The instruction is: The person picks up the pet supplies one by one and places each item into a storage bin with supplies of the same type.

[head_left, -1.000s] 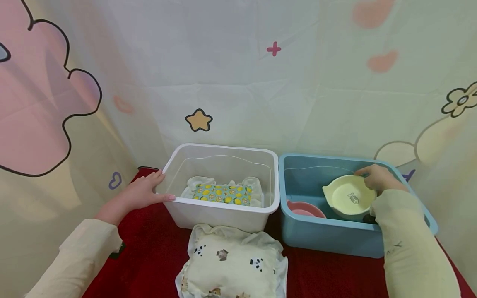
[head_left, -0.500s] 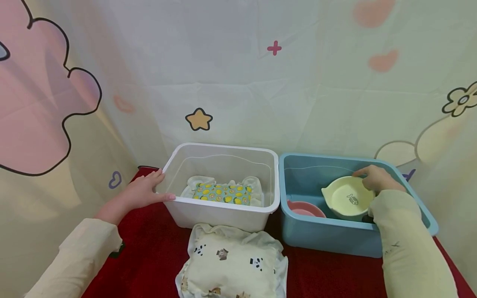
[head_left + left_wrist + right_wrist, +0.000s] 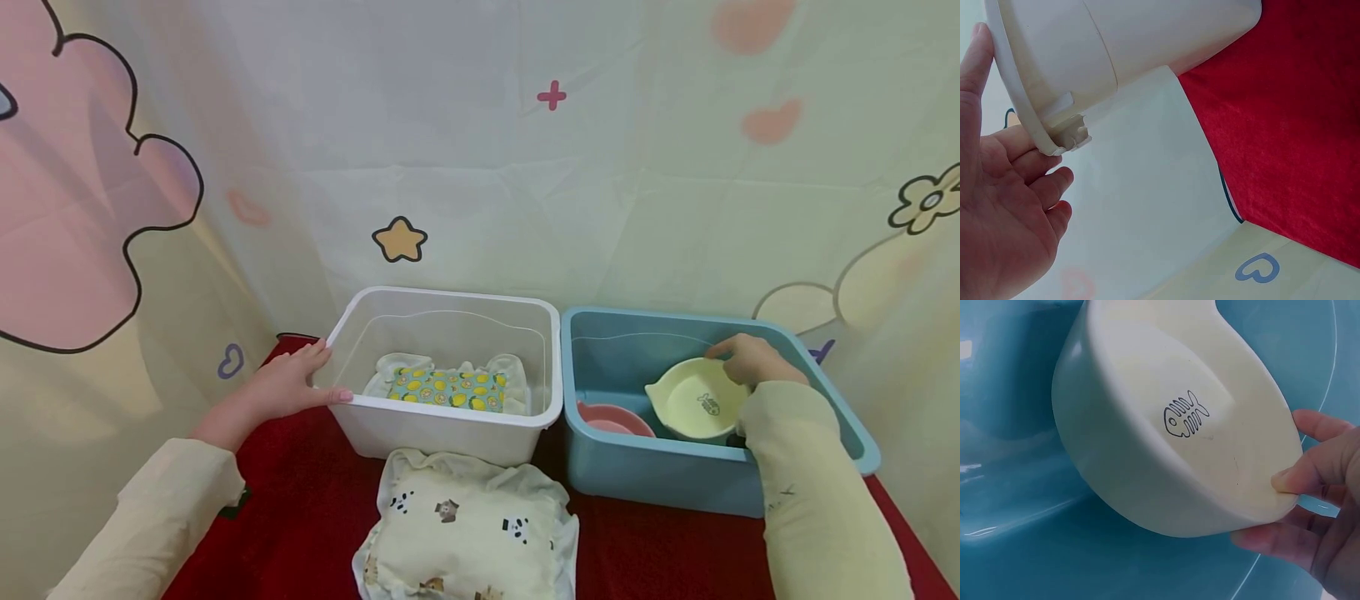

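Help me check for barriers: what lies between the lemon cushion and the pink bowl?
Adjacent walls of the white bin and the blue bin, side by side, in the head view.

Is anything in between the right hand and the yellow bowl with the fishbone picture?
No, nothing visible. The right hand already holds the yellow bowl by its rim, thumb inside. The pink dish is off to the other side.

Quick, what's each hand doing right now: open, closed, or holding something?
Left hand: open, resting on the white bin.
Right hand: holding the pale yellow bowl.
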`<action>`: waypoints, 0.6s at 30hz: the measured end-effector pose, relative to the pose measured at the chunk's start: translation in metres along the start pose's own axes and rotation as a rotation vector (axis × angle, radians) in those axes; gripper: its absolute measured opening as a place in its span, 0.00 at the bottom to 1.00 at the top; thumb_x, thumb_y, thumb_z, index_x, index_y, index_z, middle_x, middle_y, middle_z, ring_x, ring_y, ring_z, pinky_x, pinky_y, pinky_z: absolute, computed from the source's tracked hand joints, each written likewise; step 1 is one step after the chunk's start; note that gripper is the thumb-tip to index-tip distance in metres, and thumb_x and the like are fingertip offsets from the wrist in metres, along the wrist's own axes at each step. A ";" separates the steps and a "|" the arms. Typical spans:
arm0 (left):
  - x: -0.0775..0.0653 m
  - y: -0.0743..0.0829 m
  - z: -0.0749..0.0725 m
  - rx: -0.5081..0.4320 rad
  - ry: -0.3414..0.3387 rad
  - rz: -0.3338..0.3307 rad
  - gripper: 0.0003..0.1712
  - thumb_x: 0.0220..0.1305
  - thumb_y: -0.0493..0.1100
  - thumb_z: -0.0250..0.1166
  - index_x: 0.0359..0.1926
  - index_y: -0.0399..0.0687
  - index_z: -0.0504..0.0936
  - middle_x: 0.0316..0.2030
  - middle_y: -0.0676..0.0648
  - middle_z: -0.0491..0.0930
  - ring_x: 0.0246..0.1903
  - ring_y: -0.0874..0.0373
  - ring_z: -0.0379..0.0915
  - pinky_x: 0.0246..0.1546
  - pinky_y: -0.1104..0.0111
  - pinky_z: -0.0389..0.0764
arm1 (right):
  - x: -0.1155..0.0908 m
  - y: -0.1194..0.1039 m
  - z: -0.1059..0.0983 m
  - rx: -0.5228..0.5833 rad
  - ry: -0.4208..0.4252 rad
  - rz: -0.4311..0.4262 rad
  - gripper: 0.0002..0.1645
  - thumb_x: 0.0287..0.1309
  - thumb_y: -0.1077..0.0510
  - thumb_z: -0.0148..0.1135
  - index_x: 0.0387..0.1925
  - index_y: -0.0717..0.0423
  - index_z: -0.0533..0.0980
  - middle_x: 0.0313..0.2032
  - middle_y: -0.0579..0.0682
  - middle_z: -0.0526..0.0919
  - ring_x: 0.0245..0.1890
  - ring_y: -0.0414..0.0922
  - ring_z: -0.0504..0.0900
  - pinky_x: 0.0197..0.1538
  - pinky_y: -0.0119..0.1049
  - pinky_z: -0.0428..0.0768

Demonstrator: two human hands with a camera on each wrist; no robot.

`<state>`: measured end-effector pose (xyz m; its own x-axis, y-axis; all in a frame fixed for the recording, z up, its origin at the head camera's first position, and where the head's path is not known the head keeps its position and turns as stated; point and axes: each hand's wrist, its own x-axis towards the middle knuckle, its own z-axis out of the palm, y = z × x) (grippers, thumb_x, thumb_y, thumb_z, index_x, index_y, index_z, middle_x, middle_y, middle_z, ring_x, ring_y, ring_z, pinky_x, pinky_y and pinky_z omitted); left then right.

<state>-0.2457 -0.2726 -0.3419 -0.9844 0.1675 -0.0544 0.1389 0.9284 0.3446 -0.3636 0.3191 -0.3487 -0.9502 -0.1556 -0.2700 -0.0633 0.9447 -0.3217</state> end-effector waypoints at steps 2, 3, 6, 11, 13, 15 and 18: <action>0.000 0.000 0.000 0.003 0.000 0.005 0.60 0.43 0.71 0.59 0.65 0.35 0.50 0.65 0.30 0.47 0.62 0.32 0.45 0.52 0.37 0.57 | 0.000 0.000 0.000 -0.007 -0.003 -0.002 0.31 0.42 0.71 0.43 0.55 0.66 0.66 0.56 0.78 0.55 0.40 0.58 0.65 0.34 0.41 0.68; 0.000 0.000 0.000 0.004 0.000 0.008 0.59 0.43 0.71 0.59 0.65 0.35 0.50 0.64 0.30 0.47 0.62 0.32 0.45 0.52 0.37 0.57 | 0.000 0.000 0.001 -0.008 -0.003 -0.002 0.31 0.42 0.71 0.43 0.55 0.66 0.66 0.56 0.78 0.55 0.40 0.58 0.65 0.34 0.41 0.68; 0.000 0.001 -0.001 0.004 -0.001 0.009 0.59 0.43 0.71 0.59 0.65 0.34 0.50 0.64 0.30 0.47 0.62 0.32 0.45 0.52 0.37 0.57 | 0.000 0.000 0.001 -0.013 -0.002 -0.012 0.32 0.42 0.71 0.42 0.55 0.67 0.66 0.56 0.78 0.56 0.38 0.57 0.65 0.31 0.37 0.68; 0.000 0.000 -0.001 0.006 -0.005 -0.004 0.60 0.43 0.71 0.58 0.65 0.35 0.50 0.65 0.30 0.47 0.62 0.32 0.45 0.52 0.37 0.57 | -0.001 -0.001 0.002 -0.016 -0.008 -0.014 0.31 0.42 0.73 0.42 0.55 0.67 0.66 0.55 0.78 0.57 0.38 0.56 0.67 0.27 0.32 0.67; 0.000 0.001 -0.001 0.008 -0.003 -0.001 0.59 0.43 0.71 0.58 0.65 0.35 0.50 0.65 0.30 0.47 0.62 0.32 0.45 0.52 0.37 0.57 | -0.001 -0.001 0.002 -0.014 -0.015 -0.005 0.31 0.42 0.73 0.42 0.55 0.67 0.66 0.56 0.78 0.57 0.38 0.56 0.67 0.27 0.32 0.67; 0.000 0.001 -0.001 0.007 -0.003 0.003 0.59 0.44 0.71 0.59 0.65 0.35 0.51 0.65 0.30 0.47 0.62 0.32 0.45 0.52 0.37 0.57 | -0.002 -0.002 0.003 -0.007 -0.021 0.008 0.31 0.42 0.73 0.42 0.55 0.68 0.66 0.56 0.78 0.56 0.38 0.56 0.67 0.27 0.32 0.67; -0.001 0.002 -0.001 0.004 -0.005 0.006 0.59 0.44 0.70 0.59 0.65 0.34 0.51 0.64 0.30 0.47 0.62 0.31 0.45 0.52 0.36 0.57 | -0.002 -0.002 0.004 0.006 -0.025 0.024 0.32 0.41 0.73 0.43 0.55 0.68 0.66 0.56 0.78 0.56 0.38 0.55 0.66 0.27 0.33 0.67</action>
<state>-0.2450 -0.2715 -0.3399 -0.9830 0.1746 -0.0569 0.1452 0.9287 0.3411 -0.3601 0.3162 -0.3510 -0.9434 -0.1399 -0.3007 -0.0383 0.9466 -0.3202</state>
